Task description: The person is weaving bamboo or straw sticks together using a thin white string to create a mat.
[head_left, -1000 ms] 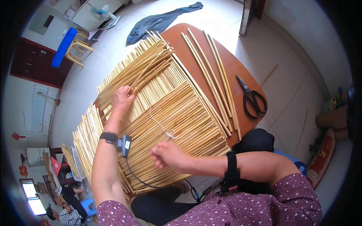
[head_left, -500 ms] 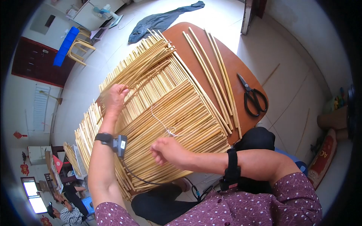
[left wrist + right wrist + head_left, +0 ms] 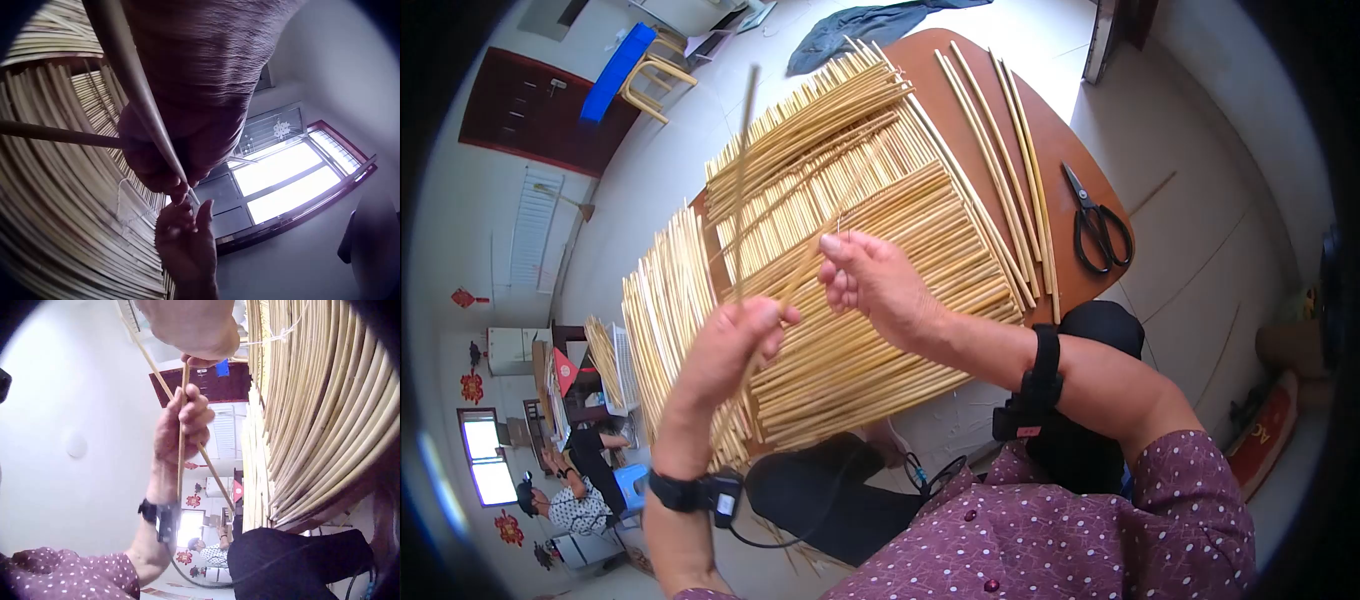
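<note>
My left hand (image 3: 735,345) grips two thin straw-coloured sticks, crossed in its fist. One stick (image 3: 746,170) rises steeply from the fist, blurred at its upper end. The other stick (image 3: 182,434) slants toward my right hand (image 3: 890,290), whose thumb and curled fingers pinch around its end. Both hands are raised over a mat of sticks (image 3: 900,345) laid side by side. A white string (image 3: 282,334) runs over that mat close by the right hand.
Scissors with black handles (image 3: 1102,235) lie on the brown table (image 3: 1065,150), right of several loose sticks (image 3: 1025,160). A bundle of sticks (image 3: 810,105) lies on the far mat. More sticks (image 3: 665,320) are stacked at left. Another person (image 3: 575,490) sits beyond.
My left hand has come back from the far bundle with two sticks and moved toward me. The right hand has risen and met one stick's end. The head view has shifted.
</note>
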The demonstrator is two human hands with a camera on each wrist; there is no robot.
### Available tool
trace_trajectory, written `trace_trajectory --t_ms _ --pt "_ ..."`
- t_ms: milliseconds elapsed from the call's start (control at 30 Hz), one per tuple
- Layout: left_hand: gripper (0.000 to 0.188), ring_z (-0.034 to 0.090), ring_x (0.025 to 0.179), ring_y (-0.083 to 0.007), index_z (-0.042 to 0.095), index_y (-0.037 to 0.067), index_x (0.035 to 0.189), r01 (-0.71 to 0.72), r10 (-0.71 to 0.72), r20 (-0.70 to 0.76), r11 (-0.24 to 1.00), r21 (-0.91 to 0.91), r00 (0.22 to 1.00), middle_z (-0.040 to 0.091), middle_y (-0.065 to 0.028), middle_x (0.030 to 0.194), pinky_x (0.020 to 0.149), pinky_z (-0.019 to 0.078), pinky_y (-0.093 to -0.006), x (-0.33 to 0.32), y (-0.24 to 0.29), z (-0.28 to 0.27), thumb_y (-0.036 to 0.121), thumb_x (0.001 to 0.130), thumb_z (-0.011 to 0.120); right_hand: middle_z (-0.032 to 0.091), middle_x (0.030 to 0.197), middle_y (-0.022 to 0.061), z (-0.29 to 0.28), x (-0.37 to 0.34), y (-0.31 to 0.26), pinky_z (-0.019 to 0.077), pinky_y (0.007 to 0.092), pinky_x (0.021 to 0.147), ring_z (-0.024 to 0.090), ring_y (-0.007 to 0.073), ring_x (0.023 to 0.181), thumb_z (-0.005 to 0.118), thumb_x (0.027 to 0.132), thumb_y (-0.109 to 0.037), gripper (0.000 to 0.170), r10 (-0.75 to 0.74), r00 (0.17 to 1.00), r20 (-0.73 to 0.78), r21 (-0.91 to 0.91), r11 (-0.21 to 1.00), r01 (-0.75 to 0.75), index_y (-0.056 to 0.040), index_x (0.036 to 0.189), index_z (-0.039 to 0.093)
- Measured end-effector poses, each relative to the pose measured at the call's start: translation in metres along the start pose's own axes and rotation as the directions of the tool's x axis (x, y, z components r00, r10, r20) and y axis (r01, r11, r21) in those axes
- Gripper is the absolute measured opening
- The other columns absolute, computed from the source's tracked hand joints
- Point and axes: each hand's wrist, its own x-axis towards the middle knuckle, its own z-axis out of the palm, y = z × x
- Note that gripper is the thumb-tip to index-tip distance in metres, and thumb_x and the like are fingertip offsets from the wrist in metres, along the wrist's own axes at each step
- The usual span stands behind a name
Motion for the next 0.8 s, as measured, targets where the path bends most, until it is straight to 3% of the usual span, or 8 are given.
trace_trajectory --t_ms 100,133,200,233,300,433,667,800 --pt "0.05 0.044 0.052 -0.0048 0.062 -0.001 0.106 0.044 -0.04 0.024 0.979 -0.197 0.999 0.052 0.0034 0.063 0.049 0.0352 -0.0183 -0.024 -0.039 0.022 0.046 0.099 0.049 0.057 0.079 -0.0001 -0.003 -0.002 0.0 0.0463 0.0204 0.06 0.053 0.007 0.067 0.055 0.099 -0.023 0.02 -0.123 0.989 0.08 -0.012 0.992 0.125 -0.0033 0.102 0.06" --pt "0.05 0.044 0.052 -0.0048 0.062 -0.001 0.106 0.042 -0.04 0.018 0.979 -0.202 0.999 0.052 0.0034 0.063 0.049 0.0352 -0.0183 -0.033 -0.042 0.026 0.046 0.099 0.049 0.056 0.076 -0.0002 -0.003 -0.003 0.001 0.0453 0.0208 0.059 0.053 0.0071 0.065 0.056 0.097 -0.022 0.019 -0.123 0.987 0.108 -0.092 0.987 0.133 -0.0037 0.096 0.06" --pt "0.063 0.043 0.055 -0.0046 0.055 -0.003 0.118 0.061 -0.035 0.153 0.984 -0.167 0.988 0.049 0.0035 0.063 0.052 0.0367 -0.0178 -0.051 -0.045 0.032 0.054 0.101 0.035 0.055 0.069 -0.0012 0.003 -0.01 0.001 0.0434 0.0213 0.056 0.051 0.0071 0.059 0.058 0.096 -0.02 0.019 -0.11 0.983 0.15 -0.179 0.974 0.136 -0.0029 0.087 0.06" --pt "0.063 0.043 0.055 -0.0046 0.055 -0.003 0.118 0.06 -0.035 0.147 0.984 -0.17 0.989 0.049 0.0035 0.063 0.052 0.0367 -0.0178 -0.058 -0.048 0.034 0.054 0.101 0.035 0.055 0.069 -0.0012 0.004 -0.011 0.002 0.0434 0.0213 0.056 0.051 0.0071 0.059 0.058 0.096 -0.02 0.019 -0.105 0.982 0.156 -0.18 0.975 0.133 -0.0029 0.087 0.06" --pt "0.075 0.044 0.054 -0.0051 0.052 -0.005 0.122 0.09 -0.068 0.203 0.991 -0.099 0.977 0.049 0.0023 0.062 0.051 0.0371 -0.0181 -0.067 -0.056 0.036 0.061 0.099 0.026 0.054 0.068 -0.002 0.004 -0.014 0.003 0.044 0.0214 0.056 0.05 0.0056 0.06 0.057 0.097 -0.021 0.02 -0.085 0.957 0.279 -0.37 0.91 0.188 -0.0029 0.09 0.062" --pt "0.078 0.046 0.053 -0.0054 0.054 -0.005 0.12 0.107 -0.093 0.196 0.992 -0.064 0.976 0.05 0.0022 0.062 0.048 0.037 -0.0183 -0.072 -0.058 0.043 0.063 0.098 0.022 0.057 0.069 -0.0004 0.007 -0.021 0.001 0.0449 0.0219 0.056 0.053 0.006 0.061 0.058 0.094 -0.016 0.019 -0.058 0.954 0.293 -0.447 0.874 0.19 -0.0003 0.087 0.064" --pt "0.086 0.043 0.047 -0.0064 0.054 -0.007 0.12 0.23 -0.194 0.279 0.968 -0.101 0.94 0.048 0.0014 0.057 0.046 0.0339 -0.0186 -0.067 -0.057 0.045 0.066 0.097 0.014 0.057 0.069 0.0002 0.006 -0.019 0.003 0.0452 0.0221 0.056 0.054 0.0067 0.062 0.058 0.092 -0.013 0.016 -0.039 0.951 0.308 -0.372 0.915 0.158 -0.0001 0.09 0.065" --pt "0.084 0.043 0.048 -0.0102 0.056 -0.007 0.116 0.271 -0.131 0.383 0.901 -0.339 0.914 0.047 0.0008 0.056 0.05 0.0377 -0.0224 -0.059 -0.078 0.044 0.063 0.099 0.014 0.057 0.07 0.0006 0.005 -0.018 0.0 0.046 0.0224 0.057 0.055 0.0078 0.063 0.059 0.092 -0.017 0.018 0.026 0.943 0.332 -0.342 0.935 0.095 0.0007 0.092 0.065"
